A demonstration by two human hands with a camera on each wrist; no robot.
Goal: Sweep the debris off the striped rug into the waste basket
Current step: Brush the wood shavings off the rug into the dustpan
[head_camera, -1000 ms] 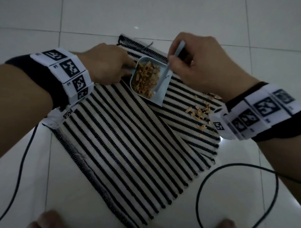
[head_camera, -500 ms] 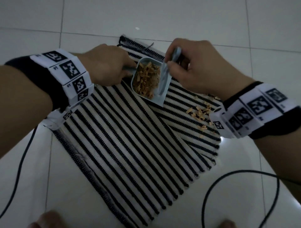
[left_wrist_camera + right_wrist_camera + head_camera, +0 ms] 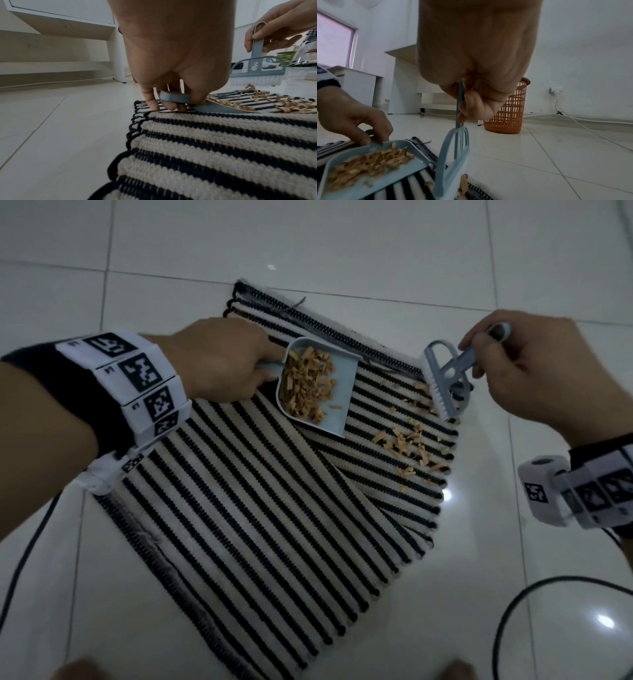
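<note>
1. Since the earlier frame, the right hand (image 3: 534, 364) has drawn the brush (image 3: 442, 381) away from the dustpan (image 3: 311, 385), out to the right edge of the striped rug (image 3: 260, 508).
2. Judgement: one load is gathered, and the brush is placed for a further stroke.
3. Right hand: fingers pinched on the brush handle. Left hand (image 3: 222, 364): fingers curled round the dustpan handle, the pan resting on the rug.
4. Debris (image 3: 407, 443): a loose scatter lies on the rug's right part, between pan and brush; the greater share sits in the pan.
5. Only the right wrist view shows the waste basket (image 3: 508, 111), orange, standing on the floor well beyond the rug.
</note>
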